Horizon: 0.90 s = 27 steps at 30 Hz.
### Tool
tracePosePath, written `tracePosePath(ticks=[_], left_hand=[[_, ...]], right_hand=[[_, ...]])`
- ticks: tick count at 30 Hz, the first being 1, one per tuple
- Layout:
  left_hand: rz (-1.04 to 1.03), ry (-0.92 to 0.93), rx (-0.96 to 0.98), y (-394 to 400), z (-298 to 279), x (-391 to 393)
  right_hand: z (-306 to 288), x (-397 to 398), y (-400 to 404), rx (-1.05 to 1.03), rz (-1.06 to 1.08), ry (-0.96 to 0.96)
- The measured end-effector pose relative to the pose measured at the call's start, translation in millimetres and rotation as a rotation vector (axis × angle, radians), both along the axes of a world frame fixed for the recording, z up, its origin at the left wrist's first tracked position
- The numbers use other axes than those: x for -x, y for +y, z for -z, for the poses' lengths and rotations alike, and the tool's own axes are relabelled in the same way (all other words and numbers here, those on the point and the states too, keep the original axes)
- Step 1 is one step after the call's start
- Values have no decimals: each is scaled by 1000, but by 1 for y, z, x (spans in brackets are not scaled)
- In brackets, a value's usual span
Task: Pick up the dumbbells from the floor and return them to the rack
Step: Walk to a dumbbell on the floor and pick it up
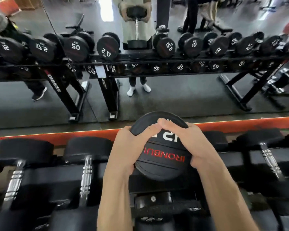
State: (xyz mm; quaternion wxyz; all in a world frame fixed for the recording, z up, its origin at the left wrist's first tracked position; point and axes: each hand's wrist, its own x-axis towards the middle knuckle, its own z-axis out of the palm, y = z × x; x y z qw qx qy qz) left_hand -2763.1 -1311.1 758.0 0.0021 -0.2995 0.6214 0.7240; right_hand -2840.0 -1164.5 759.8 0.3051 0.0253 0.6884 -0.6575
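Dumbbell (160, 157), gripped end-on by left hand (123, 152) and right hand (193, 144): lower toward twelve o'clock into the rack (232, 164) gap, level.

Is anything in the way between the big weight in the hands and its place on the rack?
Nothing visible blocks it. Both hands, left hand and right hand, hold the dumbbell upright over a gap in the rack, with racked dumbbells on either side. The spot right under it is hidden.
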Motion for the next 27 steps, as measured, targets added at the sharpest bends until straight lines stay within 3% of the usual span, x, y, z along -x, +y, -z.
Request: tracePosePath(ticks=[9,22,27], left_hand=[[-33,-74,128,0,41,28],[-48,51,195,14,74,-20],[105,131,248,22,81,-39]], right_hand=[[55,22,-6,12,84,-46],[90,-23,10,48,135,122],[108,-38,35,94,100,200]])
